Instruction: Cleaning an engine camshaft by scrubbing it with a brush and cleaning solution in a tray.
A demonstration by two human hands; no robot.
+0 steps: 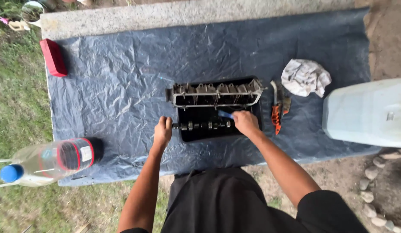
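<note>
A black tray sits on a dark blue plastic sheet. Across the tray's back stands a metal engine cylinder head. A camshaft lies lengthwise over the tray. My left hand grips the camshaft's left end. My right hand holds a small blue-handled brush against the shaft's right part.
A clear plastic bottle with a blue cap lies at the sheet's left edge. A red block sits at the far left corner. Orange-handled tools and a crumpled rag lie right of the tray. A white container stands at the right.
</note>
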